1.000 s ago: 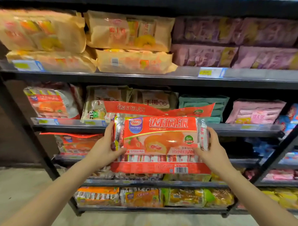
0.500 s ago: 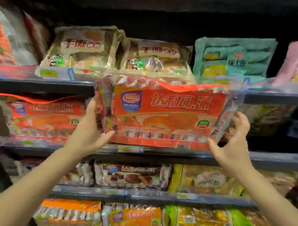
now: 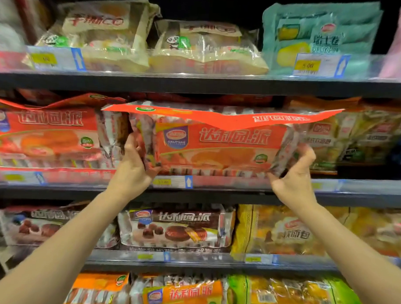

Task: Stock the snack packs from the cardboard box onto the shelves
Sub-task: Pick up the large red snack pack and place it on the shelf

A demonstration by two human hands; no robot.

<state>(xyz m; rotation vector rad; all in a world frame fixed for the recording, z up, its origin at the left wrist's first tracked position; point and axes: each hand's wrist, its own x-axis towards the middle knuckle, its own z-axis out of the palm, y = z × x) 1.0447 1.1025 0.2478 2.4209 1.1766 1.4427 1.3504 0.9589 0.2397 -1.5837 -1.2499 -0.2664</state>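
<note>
holding red snack pack [image 3: 218,148] on shelf [image 3: 216,194] | left hand [image 3: 130,172], right hand [image 3: 294,180] grip clamped on ends | fingertips hidden

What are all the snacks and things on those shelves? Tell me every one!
Red pie pack: one, red-orange, held at the second shelf in view.
Matching red pack: one, red-orange, on the same shelf, left of the held one.
Beige bread bags: two, cream with clear windows, top shelf in view.
Teal pack: one, teal, top shelf, right.
Chocolate pie packs: two, brown and white, third shelf.
Yellow bread pack: one, yellow, third shelf, right of the brown packs.
Orange packs: two, orange, bottom shelf.
Price tags: several, yellow on blue-white holders, along shelf edges.
Left hand: grips the held pack's left end.
Right hand: grips its right end.
</note>
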